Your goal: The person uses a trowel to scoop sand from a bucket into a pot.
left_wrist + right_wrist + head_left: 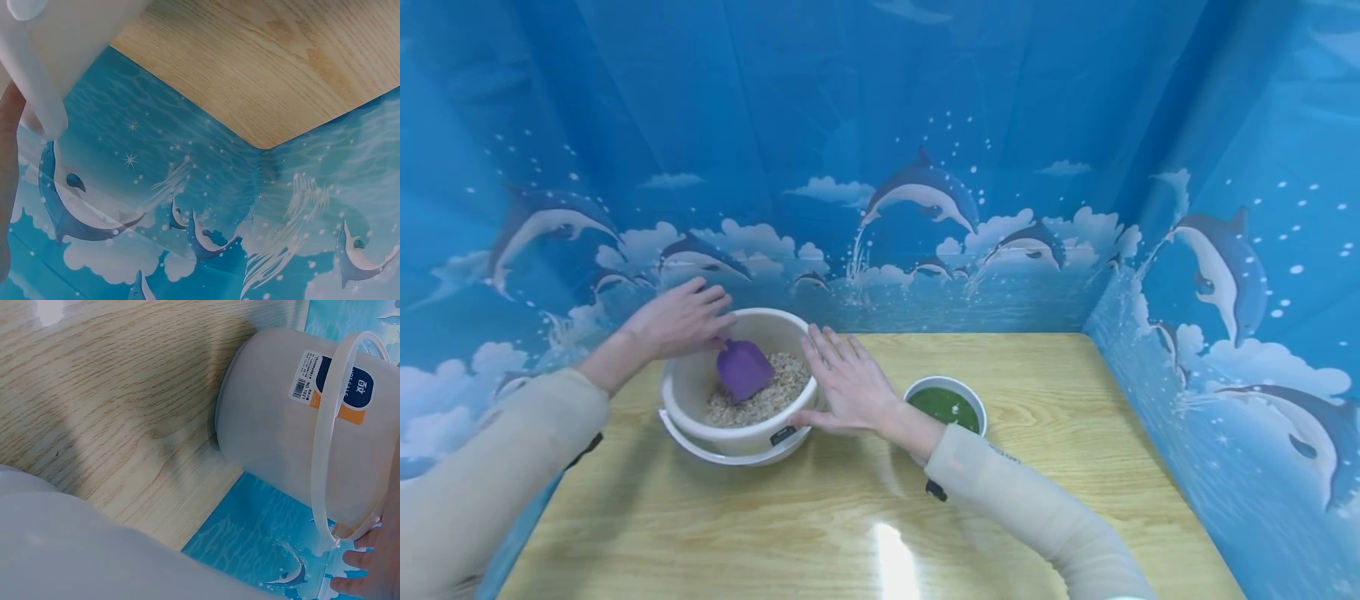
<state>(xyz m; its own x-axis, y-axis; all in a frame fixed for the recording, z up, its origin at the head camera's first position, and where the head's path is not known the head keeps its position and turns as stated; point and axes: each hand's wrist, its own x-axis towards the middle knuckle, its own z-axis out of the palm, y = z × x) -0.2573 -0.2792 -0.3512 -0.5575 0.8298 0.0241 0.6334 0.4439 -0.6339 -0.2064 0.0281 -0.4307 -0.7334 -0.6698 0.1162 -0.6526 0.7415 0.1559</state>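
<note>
A white bucket (pixel 730 435) with a carry handle (pixel 323 450) stands at the left of the table. Inside it lies a layer of tan, speckled grainy material (pixel 781 383). My left hand (pixel 681 321) reaches over the bucket's left rim and holds a purple scoop (pixel 745 371) by its handle end; the scoop's blade rests against the grains. Against the bucket's right rim lies my right hand (pixel 853 383), its fingers straight and spread. In the right wrist view its fingertips (pixel 356 559) show beside the bucket's upper edge.
A white bowl (pixel 982 414) with a green surface and small white bits inside stands right of the bucket, beside my right wrist. Blue dolphin-print sheeting (pixel 895 83) borders the wooden table (pixel 1060 467) at the back and sides.
</note>
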